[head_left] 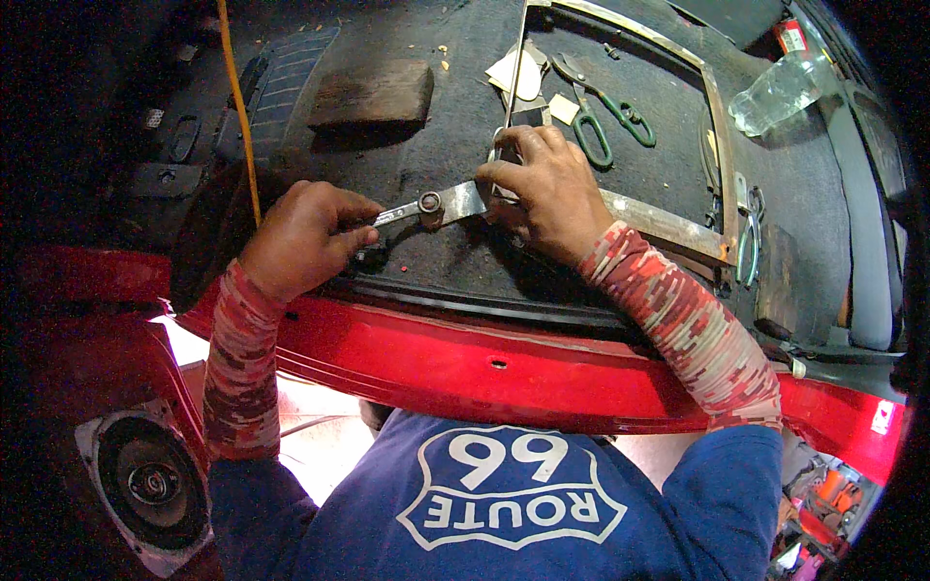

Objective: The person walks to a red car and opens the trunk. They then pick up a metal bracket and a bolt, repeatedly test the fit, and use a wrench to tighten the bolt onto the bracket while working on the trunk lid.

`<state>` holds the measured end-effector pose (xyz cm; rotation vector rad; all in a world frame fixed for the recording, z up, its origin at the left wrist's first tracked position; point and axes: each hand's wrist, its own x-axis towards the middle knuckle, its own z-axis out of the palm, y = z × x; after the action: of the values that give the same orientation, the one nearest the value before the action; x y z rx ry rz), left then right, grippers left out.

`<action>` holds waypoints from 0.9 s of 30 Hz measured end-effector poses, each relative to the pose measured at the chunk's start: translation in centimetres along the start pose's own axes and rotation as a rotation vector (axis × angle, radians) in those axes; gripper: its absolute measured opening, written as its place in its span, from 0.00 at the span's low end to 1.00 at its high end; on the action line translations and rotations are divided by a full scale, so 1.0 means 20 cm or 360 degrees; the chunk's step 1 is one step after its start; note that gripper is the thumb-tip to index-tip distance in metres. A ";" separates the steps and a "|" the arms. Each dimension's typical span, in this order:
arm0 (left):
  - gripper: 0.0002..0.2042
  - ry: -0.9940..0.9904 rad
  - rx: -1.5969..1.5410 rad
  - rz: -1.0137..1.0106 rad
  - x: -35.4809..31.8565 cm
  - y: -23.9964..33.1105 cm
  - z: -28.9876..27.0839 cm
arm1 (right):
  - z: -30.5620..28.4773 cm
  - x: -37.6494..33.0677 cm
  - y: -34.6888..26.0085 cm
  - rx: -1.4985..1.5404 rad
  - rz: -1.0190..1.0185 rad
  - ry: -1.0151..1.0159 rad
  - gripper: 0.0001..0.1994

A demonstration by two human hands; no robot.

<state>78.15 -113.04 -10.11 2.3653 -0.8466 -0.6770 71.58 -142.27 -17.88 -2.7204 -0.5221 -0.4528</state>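
My left hand [305,232] pinches the handle of a metal wrench [399,213] between thumb and fingers. The wrench's ring end sits over a bolt on a flat, bent metal strip [463,201]. At the strip's other end, my right hand [550,189] is closed around it, close to a thin metal bar [518,73] that runs away from me. My right fingers hide how strip and bar meet. Beyond that hand lie green-handled scissors [581,97] and some pale scraps [518,76]. A rectangular metal frame [668,225] lies to the right.
The dark carpet [436,116] carries a wooden block [373,92]. A yellow cord [238,92] hangs at left. Pliers [752,242] and a clear plastic bottle [783,92] lie at right. The red car body edge [417,363] crosses before me; a speaker [153,474] is lower left.
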 end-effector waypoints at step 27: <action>0.12 0.0176 0.0037 0.0389 0.09 -0.13 -0.03 | -0.01 0.00 0.02 0.0104 -0.0007 -0.0013 0.18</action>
<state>80.83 -112.40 -11.76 2.2457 -1.0761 -0.4355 71.70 -142.71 -17.74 -2.6605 -0.5356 -0.4185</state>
